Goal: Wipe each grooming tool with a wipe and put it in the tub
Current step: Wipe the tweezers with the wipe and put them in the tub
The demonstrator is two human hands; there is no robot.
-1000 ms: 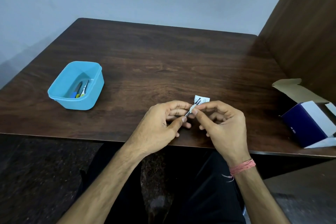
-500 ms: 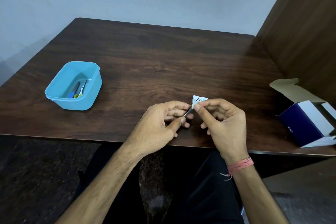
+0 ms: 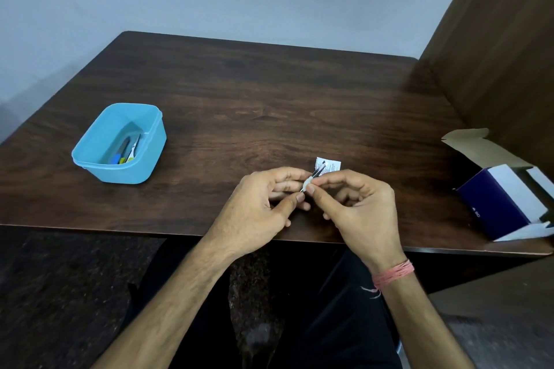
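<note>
My left hand [image 3: 263, 204] pinches the lower end of a thin metal grooming tool [image 3: 316, 173] above the table's front edge. My right hand [image 3: 356, 207] pinches a small white wipe [image 3: 308, 183] around the tool's shaft. The tool's dark tips poke out past my fingers. Just behind my hands a torn white wipe sachet [image 3: 328, 165] lies on the table. A light blue plastic tub [image 3: 120, 144] sits at the left and holds several small tools with blue and yellow handles.
An open dark blue and white cardboard box [image 3: 506, 204] stands at the table's right edge, its flap raised. A brown wooden panel [image 3: 494, 39] rises along the right side. The dark wooden table [image 3: 269, 93] ends just under my wrists.
My right hand has slid the wipe a little down the tool toward my left hand. The left hand keeps its hold. The view has shifted slightly.
</note>
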